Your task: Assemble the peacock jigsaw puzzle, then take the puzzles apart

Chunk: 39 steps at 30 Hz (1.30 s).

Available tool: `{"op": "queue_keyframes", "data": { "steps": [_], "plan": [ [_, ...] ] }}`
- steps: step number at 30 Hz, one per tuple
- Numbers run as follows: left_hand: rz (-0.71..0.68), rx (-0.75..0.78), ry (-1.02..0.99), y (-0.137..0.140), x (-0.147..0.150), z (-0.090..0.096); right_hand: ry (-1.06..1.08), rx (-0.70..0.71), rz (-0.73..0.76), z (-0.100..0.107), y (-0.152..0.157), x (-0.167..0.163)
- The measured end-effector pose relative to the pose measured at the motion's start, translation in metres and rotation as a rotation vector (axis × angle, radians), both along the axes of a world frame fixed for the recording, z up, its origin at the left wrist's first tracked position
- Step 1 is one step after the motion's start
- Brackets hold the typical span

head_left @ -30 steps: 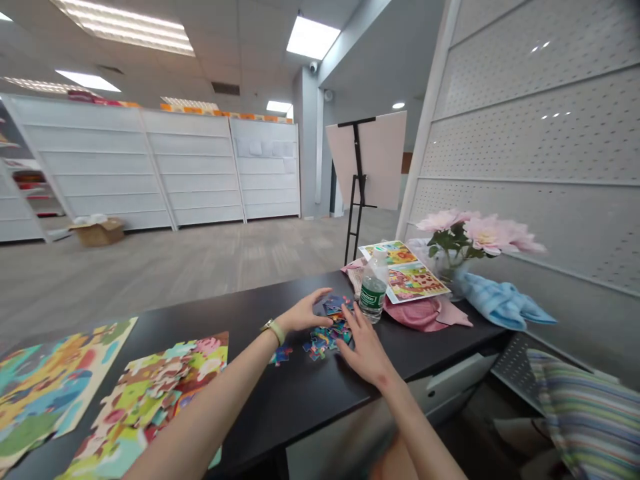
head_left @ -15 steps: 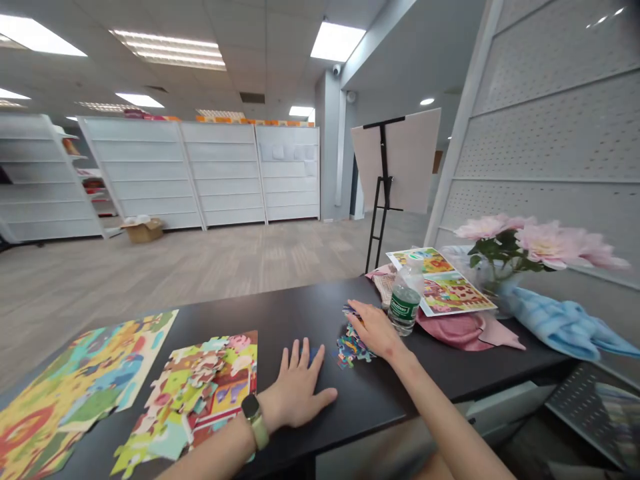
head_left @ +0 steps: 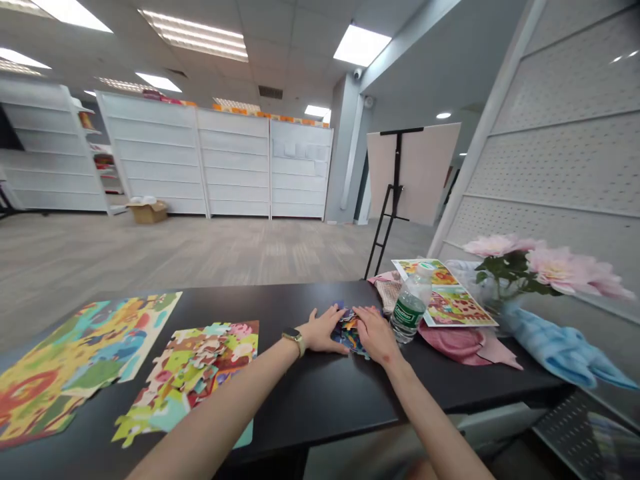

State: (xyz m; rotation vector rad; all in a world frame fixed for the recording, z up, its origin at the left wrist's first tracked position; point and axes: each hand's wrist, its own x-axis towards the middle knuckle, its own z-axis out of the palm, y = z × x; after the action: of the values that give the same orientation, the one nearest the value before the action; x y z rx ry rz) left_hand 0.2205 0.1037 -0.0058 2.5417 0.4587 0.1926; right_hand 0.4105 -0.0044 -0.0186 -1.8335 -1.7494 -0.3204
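Observation:
A small heap of dark blue, multicoloured jigsaw puzzle pieces (head_left: pixel 351 337) lies on the black table between my two hands. My left hand (head_left: pixel 321 331), with a watch on its wrist, cups the heap's left side, thumb and fingers apart. At the right side, my right hand (head_left: pixel 376 335) rests with its fingers stretched over the pieces, hiding some of them. Neither hand shows a piece lifted off the table. Left of my hands lies a partly assembled farm puzzle (head_left: pixel 240 347) with loose pieces heaped on it. A larger, mostly yellow puzzle (head_left: pixel 95 360) is farther left.
Close to my right hand stands a water bottle (head_left: pixel 411 303). Behind it, a printed picture sheet (head_left: pixel 460 300) lies on pink cloth (head_left: pixel 463 343). Pink flowers (head_left: pixel 555 263) and a blue cloth (head_left: pixel 563 343) are at the right. An easel (head_left: pixel 395 193) stands beyond the table.
My left hand has moved right and away from me, from flat on the table to the heap's left side. My right hand stays at the heap. The view has shifted slightly.

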Motion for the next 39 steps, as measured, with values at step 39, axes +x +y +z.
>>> {"op": "queue_keyframes", "data": {
  "steps": [39],
  "plan": [
    [0.157, 0.063, -0.131, 0.019, -0.223, 0.01, 0.056, -0.241, 0.559, 0.005, -0.09, -0.221]
  ]
}}
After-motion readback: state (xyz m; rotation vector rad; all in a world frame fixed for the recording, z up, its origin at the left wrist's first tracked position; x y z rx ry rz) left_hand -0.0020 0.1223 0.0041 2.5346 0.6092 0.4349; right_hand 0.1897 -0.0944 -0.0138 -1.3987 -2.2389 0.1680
